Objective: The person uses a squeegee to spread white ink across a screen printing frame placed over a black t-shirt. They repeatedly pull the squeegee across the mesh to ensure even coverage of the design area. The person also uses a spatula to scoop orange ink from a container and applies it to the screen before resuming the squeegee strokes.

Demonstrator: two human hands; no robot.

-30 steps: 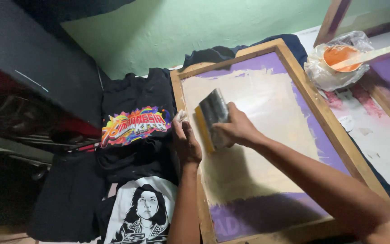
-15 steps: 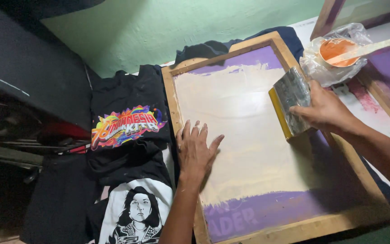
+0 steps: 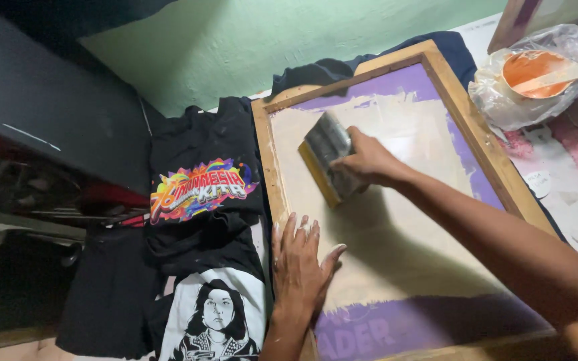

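Dark shirts lie along the left side of the wooden screen frame (image 3: 269, 167): a black shirt with a bright multicoloured print (image 3: 202, 190) near the frame's far left corner, and below it a shirt with a black-and-white portrait print (image 3: 215, 321) at the near left corner. A dark blue cloth (image 3: 342, 67) is bunched against the frame's far edge. Off the frame's far right corner sits a tub of orange ink (image 3: 533, 70) wrapped in clear plastic, with a flat stick (image 3: 573, 70) lying across it. Beyond the right edge the bench (image 3: 570, 194) is stained pink and white. Nothing lies between the hands and the screen.

The frame holds a purple mesh, most of it covered by a wide pale smear of ink that leaves purple showing along the far, right and near edges. The squeegee (image 3: 326, 157), a yellow-edged block with a grey blade smeared in pale ink, stands tilted on the mesh near the frame's far left corner. The right hand (image 3: 366, 164) is closed around it, fingers wrapped over its top. The left hand (image 3: 299, 264) lies open and flat, fingers spread, pressing the frame's left edge and the mesh beside it.
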